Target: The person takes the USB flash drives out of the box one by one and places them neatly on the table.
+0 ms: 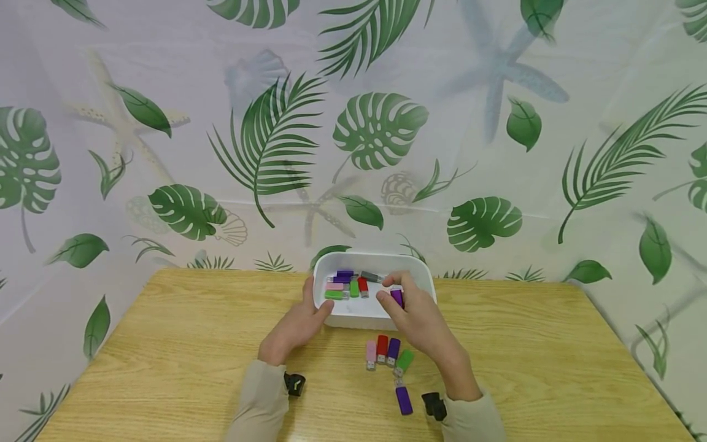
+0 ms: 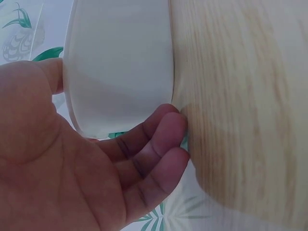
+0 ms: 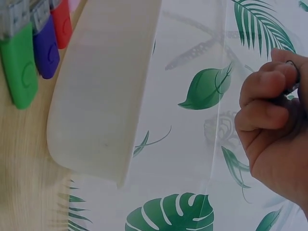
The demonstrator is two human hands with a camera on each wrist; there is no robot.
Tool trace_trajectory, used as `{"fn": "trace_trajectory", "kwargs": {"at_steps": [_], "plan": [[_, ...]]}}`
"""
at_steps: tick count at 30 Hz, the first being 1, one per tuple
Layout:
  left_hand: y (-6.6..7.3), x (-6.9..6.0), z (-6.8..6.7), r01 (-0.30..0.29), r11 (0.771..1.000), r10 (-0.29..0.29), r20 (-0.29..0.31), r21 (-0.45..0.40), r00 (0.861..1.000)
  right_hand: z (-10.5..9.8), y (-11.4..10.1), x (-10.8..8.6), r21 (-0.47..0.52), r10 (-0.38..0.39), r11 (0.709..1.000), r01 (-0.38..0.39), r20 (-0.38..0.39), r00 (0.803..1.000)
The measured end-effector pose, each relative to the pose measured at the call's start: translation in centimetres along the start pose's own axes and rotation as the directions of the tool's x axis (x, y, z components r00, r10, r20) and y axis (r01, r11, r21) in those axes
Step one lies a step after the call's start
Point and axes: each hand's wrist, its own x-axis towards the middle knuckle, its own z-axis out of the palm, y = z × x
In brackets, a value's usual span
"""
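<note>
A white plastic bin point(image 1: 359, 321) stands at the table's back edge. My left hand point(image 1: 298, 322) holds its left end, thumb at the rim and fingers curled behind the end wall point(image 2: 120, 67). Above the bin's right part, my right hand point(image 1: 422, 313) has curled fingers and grips a purple USB flash drive point(image 1: 397, 298), partly hidden by the hand. Inside the bin lie several USB drives, among them a red one point(image 1: 363, 287), a grey one point(image 1: 370, 277), a pink one point(image 1: 334, 286) and a green one point(image 1: 334, 295).
In front of the bin, a pink drive point(image 1: 371, 355), a red drive point(image 1: 382, 348), a purple drive point(image 1: 393, 351) and a green drive point(image 1: 404, 362) lie close together. Nearer me is another purple drive point(image 1: 404, 400). A leaf-printed cloth point(image 1: 353, 202) hangs behind the wooden table point(image 1: 210, 331).
</note>
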Motion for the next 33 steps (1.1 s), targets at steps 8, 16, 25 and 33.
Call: {"fn": "trace_trajectory", "kwargs": {"at_steps": [8,16,25,33], "plan": [[0.1,0.0,-0.1,-0.006,1.0,0.006,0.003,-0.028,1.0,0.2,-0.1,0.0,0.027,0.068,0.997,-0.067,-0.012,0.998],[0.0,0.0,-0.1,-0.008,0.999,0.009,0.007,-0.041,1.0,0.4,0.0,0.0,0.033,0.047,0.998,-0.048,0.039,0.998],[0.1,0.0,0.0,0.009,0.999,-0.008,0.014,-0.031,1.0,1.0,0.0,0.0,-0.068,-0.049,0.996,0.054,0.076,0.996],[0.1,0.0,0.0,-0.001,1.0,0.001,0.002,-0.013,1.0,2.3,-0.9,0.0,-0.143,-0.027,0.987,0.071,0.293,0.956]]}}
